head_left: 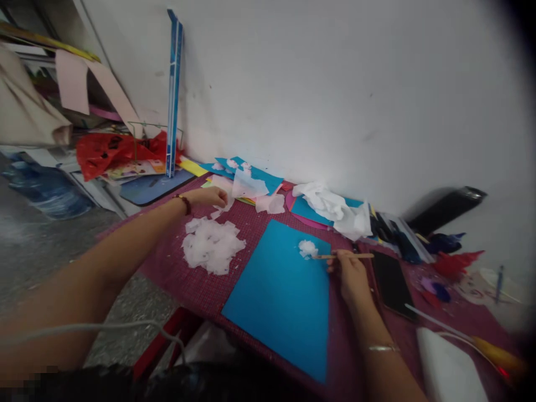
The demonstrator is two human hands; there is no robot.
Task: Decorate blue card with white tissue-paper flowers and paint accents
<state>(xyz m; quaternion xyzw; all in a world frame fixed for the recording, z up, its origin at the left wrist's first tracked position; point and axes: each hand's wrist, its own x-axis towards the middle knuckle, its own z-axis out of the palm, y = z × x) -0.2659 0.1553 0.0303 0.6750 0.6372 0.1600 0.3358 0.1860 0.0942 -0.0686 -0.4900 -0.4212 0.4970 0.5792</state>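
A blue sheet of paper [278, 298] lies on the dark red table cover. Near its top right corner sits a small clump of white paper bits [307, 249]. My right hand [350, 273] is closed on a thin wooden stick [324, 257], whose left tip touches or nearly touches the clump. My left hand [215, 197] has its fingers curled together beside thin whitish paper scraps [229, 205]; what they pinch, if anything, is hidden. Below that hand, a larger pile of torn white paper pieces [213, 245] rests left of the blue sheet.
Crumpled white tissue [326, 206] and more blue paper [272, 181] lie along the wall. A dark phone [393, 282] is right of my right hand, near a white device [450, 365] with a cable. At left are a red plastic bag [113, 151] and a water bottle [48, 187].
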